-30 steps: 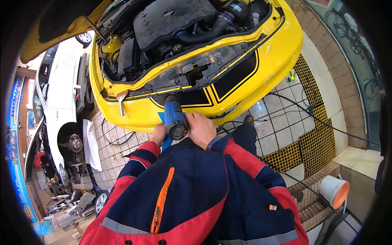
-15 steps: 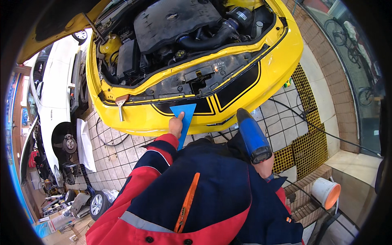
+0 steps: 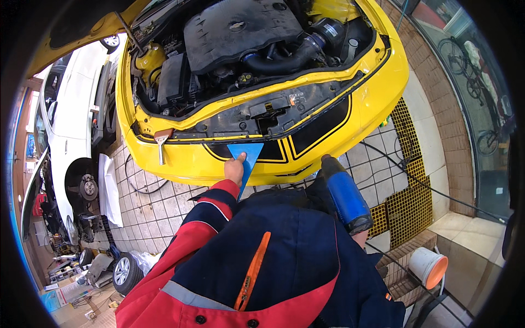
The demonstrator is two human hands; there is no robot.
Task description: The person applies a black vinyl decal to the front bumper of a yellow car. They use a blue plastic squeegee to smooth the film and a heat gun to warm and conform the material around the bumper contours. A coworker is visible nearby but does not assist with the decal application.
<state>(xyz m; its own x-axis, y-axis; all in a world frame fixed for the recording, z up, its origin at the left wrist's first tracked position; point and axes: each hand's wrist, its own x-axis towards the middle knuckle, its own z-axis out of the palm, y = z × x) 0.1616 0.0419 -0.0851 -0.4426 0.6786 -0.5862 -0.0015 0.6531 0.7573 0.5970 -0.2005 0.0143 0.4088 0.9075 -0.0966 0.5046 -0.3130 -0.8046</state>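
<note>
My left hand [image 3: 235, 168] is closed on a blue triangular plastic squeegee [image 3: 247, 154], thumb on its face. The squeegee's broad edge lies at the black stripe panel [image 3: 270, 151] on the front of a yellow car [image 3: 180, 154]. To the right, my right hand [image 3: 360, 239] grips a blue heat gun [image 3: 348, 198] with a dark nozzle. The nozzle points at the bumper's lower edge, a short gap away; the gun's body hides most of the fingers. A scraper [image 3: 162, 145] with a brown head and pale handle rests on the bumper to the left.
The raised hood [image 3: 87, 24] uncovers the engine cover [image 3: 238, 30]. A white car [image 3: 76, 117] without a front wheel stands left, near a loose wheel [image 3: 127, 273]. A black cable [image 3: 432, 188] crosses the yellow floor grating [image 3: 413, 188]. A white bucket [image 3: 424, 265] is at lower right.
The heat gun has moved slightly right and down, away from the bumper. My left hand and the squeegee stay at almost the same spot. The whole view has shifted a little.
</note>
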